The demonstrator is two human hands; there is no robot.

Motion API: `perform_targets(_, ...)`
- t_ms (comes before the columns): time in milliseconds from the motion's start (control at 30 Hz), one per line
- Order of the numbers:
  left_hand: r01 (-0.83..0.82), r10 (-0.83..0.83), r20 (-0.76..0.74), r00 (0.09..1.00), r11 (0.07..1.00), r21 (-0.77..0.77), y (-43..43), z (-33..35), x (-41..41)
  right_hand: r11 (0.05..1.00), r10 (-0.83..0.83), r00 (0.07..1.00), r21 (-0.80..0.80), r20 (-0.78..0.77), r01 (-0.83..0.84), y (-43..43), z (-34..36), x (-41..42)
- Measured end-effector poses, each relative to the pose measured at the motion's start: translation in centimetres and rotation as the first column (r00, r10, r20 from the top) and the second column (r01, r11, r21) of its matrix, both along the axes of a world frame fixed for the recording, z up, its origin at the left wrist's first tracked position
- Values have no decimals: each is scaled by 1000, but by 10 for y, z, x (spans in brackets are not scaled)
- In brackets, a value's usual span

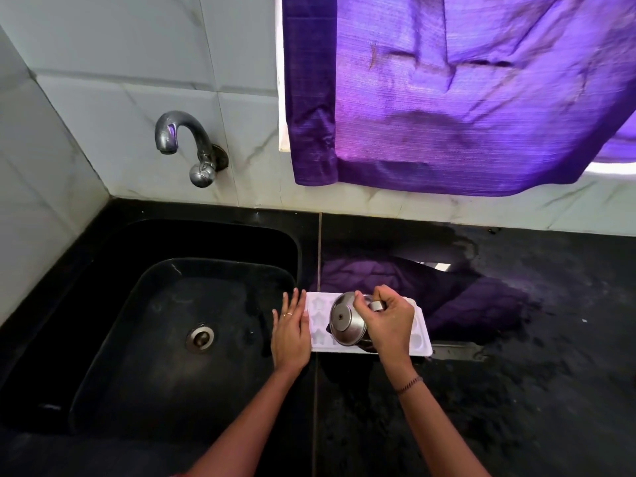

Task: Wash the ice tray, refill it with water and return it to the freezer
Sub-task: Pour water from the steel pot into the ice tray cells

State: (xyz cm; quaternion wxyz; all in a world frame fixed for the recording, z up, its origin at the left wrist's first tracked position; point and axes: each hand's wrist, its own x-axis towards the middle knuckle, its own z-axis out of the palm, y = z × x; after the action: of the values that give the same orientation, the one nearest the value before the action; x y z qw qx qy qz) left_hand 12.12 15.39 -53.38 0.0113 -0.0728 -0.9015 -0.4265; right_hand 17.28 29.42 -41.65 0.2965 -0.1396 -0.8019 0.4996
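A white ice tray [418, 339] with shaped cells lies flat on the black counter just right of the sink. My right hand [389, 321] holds a small steel jug [346, 321] by its handle, tipped over the tray's middle with its base facing me. My left hand [290, 333] rests flat against the tray's left end, fingers straight and together, a ring on one finger. The jug and my right hand hide much of the tray's centre. Whether water is flowing cannot be told.
A black sink [165, 339] with a steel drain [200, 337] lies left of the tray. A steel tap [186, 142] juts from the tiled wall above it. A purple curtain [464, 91] hangs at upper right. The counter [516, 390] around the tray looks wet.
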Motion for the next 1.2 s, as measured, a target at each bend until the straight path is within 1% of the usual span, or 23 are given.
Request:
perform_targets(200,-12,12,26,1000,1000,-4,1,1,1,997,42,999,65,-15,-41,-1,1,-2)
perform_targets(433,-21,21,10,1000,1000,16,0,1,2,995,41,999,87,-17,-39,-1,1,-3)
perform_targets(700,-23,23,11,1000,1000,2,0,1,2,996,10,1000,84,-5,-10,2,0,-6)
perform_targets(833,-25,24,10,1000,1000,15,0,2,3,999,-19,1000,45,1,19,4,1,-5)
perform_targets(1033,-25,25,14,1000,1000,0,0,1,3,990,-91,995,-108,41,95,12,0,-2)
perform_targets(1200,-30,30,4,1000,999,17,0,-1,2,986,-118,992,-114,50,123,19,-3,4)
